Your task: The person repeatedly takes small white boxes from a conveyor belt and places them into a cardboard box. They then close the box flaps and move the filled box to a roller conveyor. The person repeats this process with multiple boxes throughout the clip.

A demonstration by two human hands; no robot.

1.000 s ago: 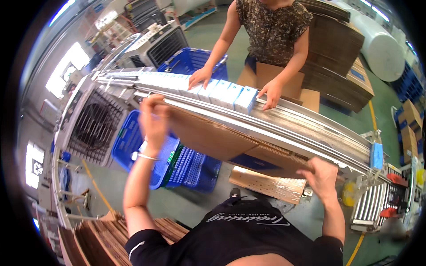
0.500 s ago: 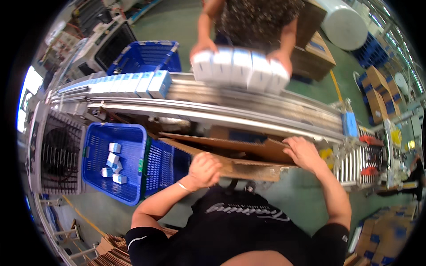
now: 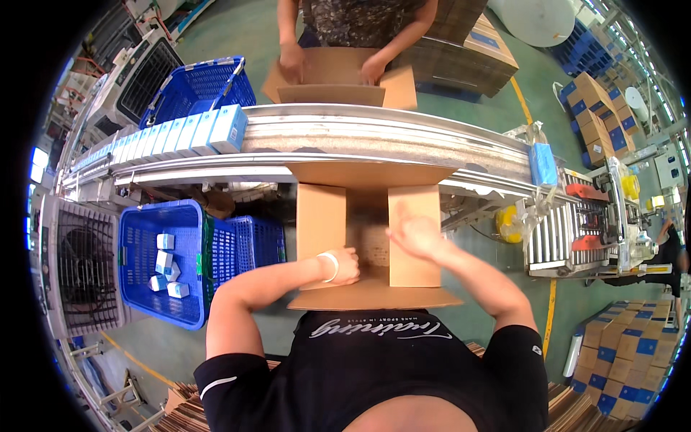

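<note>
At my far left stands a grey fan (image 3: 83,252), its blades hard to make out behind the grille. Next to it a blue basket (image 3: 133,248) holds a few small white-and-blue cartons (image 3: 164,260); one partly covers another. Above, on the conveyor (image 3: 360,137), a row of cartons (image 3: 188,137) leans together, its far end too small for me to count. A second blue basket (image 3: 259,241) sits just beside the first, its near part hidden behind my forearm. Across the conveyor, a co-worker's hands (image 3: 373,70) are at another brown box (image 3: 331,93); their fingertips are hard to see, and the head is cut off by the upper edge.

My left hand (image 3: 349,266) is at the near left corner of an open cardboard box (image 3: 322,216), knuckles up, fingers curled downward. Their tips are out of sight, so I cannot tell whether they grip anything. The box stands in front of me, against my side of the conveyor, its four flaps spread; the inside is shadowed and I cannot make out the bottom. My right hand (image 3: 416,232) is over the right flap, blurred, fingers partly open with nothing visible in them; whether they touch the cardboard I cannot tell.

Farther right, a blue piece (image 3: 543,165) sits at the conveyor's end, before some metal rollers (image 3: 558,241).
</note>
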